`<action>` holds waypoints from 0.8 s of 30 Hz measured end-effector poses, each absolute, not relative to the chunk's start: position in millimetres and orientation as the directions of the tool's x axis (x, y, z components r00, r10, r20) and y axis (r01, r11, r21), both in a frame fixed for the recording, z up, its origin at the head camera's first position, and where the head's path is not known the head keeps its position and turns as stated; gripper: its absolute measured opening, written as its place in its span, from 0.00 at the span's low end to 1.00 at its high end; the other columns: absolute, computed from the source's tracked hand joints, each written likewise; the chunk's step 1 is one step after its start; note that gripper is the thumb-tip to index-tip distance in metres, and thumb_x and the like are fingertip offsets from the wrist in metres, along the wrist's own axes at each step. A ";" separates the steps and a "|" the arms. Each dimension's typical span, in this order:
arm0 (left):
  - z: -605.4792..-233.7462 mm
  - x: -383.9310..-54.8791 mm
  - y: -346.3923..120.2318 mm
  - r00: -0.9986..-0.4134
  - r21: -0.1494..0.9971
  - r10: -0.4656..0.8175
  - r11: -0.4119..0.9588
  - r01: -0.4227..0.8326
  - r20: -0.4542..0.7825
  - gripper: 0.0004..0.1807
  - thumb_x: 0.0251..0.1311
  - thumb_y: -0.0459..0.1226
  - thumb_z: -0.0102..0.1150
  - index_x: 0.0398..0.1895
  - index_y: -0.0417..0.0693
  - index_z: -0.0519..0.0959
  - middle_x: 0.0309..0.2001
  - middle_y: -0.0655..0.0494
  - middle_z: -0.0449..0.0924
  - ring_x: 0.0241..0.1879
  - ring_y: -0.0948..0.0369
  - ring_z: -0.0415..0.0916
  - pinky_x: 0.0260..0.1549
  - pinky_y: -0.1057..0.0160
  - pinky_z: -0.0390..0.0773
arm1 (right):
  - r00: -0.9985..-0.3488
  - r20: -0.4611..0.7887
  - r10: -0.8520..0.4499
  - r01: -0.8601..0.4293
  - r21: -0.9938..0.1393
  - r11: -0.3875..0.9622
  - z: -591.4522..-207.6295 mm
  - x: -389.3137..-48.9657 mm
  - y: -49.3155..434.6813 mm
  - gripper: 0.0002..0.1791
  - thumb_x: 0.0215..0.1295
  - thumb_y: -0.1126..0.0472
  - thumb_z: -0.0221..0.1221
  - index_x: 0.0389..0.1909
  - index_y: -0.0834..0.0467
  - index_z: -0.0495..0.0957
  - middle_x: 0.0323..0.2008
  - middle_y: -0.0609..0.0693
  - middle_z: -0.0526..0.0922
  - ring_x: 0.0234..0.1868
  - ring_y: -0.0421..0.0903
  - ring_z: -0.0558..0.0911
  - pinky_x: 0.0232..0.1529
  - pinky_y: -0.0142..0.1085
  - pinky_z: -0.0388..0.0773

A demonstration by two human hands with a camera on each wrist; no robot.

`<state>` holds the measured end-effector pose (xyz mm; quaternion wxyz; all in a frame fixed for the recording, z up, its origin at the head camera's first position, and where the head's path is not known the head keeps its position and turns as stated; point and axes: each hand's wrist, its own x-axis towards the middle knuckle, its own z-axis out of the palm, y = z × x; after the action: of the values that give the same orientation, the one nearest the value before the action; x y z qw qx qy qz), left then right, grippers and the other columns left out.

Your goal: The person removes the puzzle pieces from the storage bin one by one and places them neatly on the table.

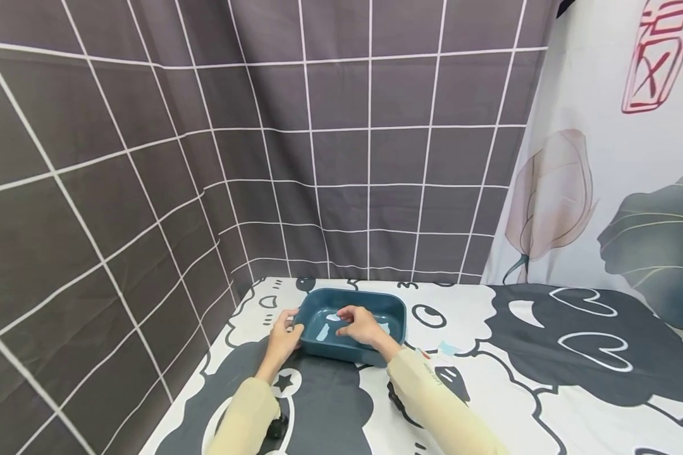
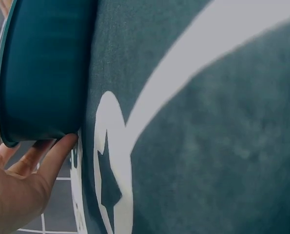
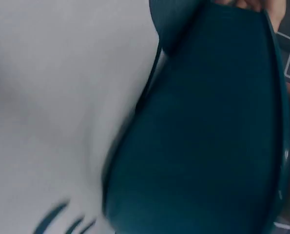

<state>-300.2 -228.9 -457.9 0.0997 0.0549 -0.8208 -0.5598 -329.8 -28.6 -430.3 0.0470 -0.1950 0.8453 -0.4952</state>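
Observation:
A dark teal rectangular basin (image 1: 336,351) sits on the patterned cloth. Its near-left end is held by my left hand (image 1: 284,336), thumb by the rim. The left wrist view shows that hand's fingers (image 2: 57,158) against the basin's end wall, low down by the cloth. Over the basin's inside hovers my right hand (image 1: 363,325), its fingers bent and a gap between thumb and forefinger. Pale bluish-white pieces (image 1: 322,332) lie on the basin floor near that hand. In the right wrist view the basin's outer wall (image 3: 203,122) hides the right fingertips.
A small light-blue piece (image 1: 448,348) lies on the cartoon-print cloth (image 1: 523,392) right of the basin, with a small red-and-white piece (image 1: 423,354) beside my right sleeve. A dark grid curtain (image 1: 341,158) hangs behind and at the left; a floral white curtain (image 1: 592,158) hangs at the right.

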 end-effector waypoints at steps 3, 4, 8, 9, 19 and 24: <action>-459.8 -301.0 -226.7 -0.976 0.933 -0.196 0.360 0.022 0.099 0.24 0.62 0.31 0.49 0.63 0.39 0.69 0.52 0.31 0.76 0.39 0.50 0.83 0.38 0.52 0.88 | -0.923 0.064 -0.379 -0.220 -0.897 0.383 -437.2 -334.1 -38.5 0.24 0.50 0.72 0.66 0.51 0.72 0.77 0.49 0.66 0.81 0.49 0.56 0.80 0.52 0.42 0.81; -460.3 -301.0 -226.5 -0.975 0.933 -0.199 0.358 0.018 0.095 0.24 0.62 0.31 0.49 0.62 0.40 0.70 0.52 0.32 0.77 0.39 0.51 0.82 0.38 0.52 0.88 | -0.923 0.050 -0.381 -0.201 -0.908 0.367 -439.7 -336.2 -42.1 0.24 0.50 0.73 0.66 0.51 0.72 0.77 0.48 0.66 0.81 0.49 0.55 0.80 0.51 0.41 0.81; -459.6 -300.0 -225.9 -0.975 0.938 -0.191 0.345 0.039 0.110 0.23 0.61 0.30 0.49 0.62 0.38 0.70 0.51 0.30 0.77 0.36 0.53 0.82 0.34 0.53 0.88 | -0.926 0.022 -0.376 -0.165 -0.921 0.353 -450.7 -347.4 -55.0 0.23 0.48 0.74 0.66 0.49 0.73 0.78 0.45 0.66 0.82 0.48 0.54 0.80 0.51 0.39 0.82; -459.4 -299.7 -225.6 -0.976 0.938 -0.185 0.343 0.047 0.116 0.23 0.61 0.30 0.49 0.62 0.38 0.70 0.51 0.30 0.77 0.36 0.53 0.82 0.34 0.53 0.88 | -0.927 0.026 -0.375 -0.173 -0.914 0.366 -453.6 -350.6 -57.4 0.23 0.48 0.74 0.66 0.49 0.72 0.78 0.45 0.65 0.82 0.48 0.54 0.81 0.51 0.40 0.82; -462.8 -299.8 -224.4 -0.980 0.950 -0.159 0.306 0.069 0.122 0.24 0.59 0.30 0.51 0.61 0.36 0.70 0.50 0.29 0.77 0.35 0.53 0.82 0.32 0.53 0.88 | -0.886 0.077 -0.457 -0.324 -0.807 0.493 -484.3 -382.1 -64.0 0.23 0.44 0.65 0.72 0.45 0.64 0.82 0.40 0.56 0.85 0.40 0.47 0.79 0.46 0.38 0.80; -462.0 -303.0 -231.1 -0.977 0.949 -0.169 0.308 0.072 0.129 0.24 0.59 0.30 0.51 0.61 0.37 0.70 0.49 0.30 0.77 0.33 0.54 0.82 0.31 0.55 0.88 | -0.848 0.104 -0.520 -0.416 -0.740 0.529 -527.3 -430.8 -76.8 0.25 0.36 0.59 0.78 0.41 0.55 0.85 0.36 0.48 0.85 0.39 0.43 0.81 0.44 0.36 0.82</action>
<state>-303.0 -231.1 -462.0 0.1023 0.0302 -0.8023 -0.5873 -430.8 -76.8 -527.3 0.0645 -0.2684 0.8719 -0.4044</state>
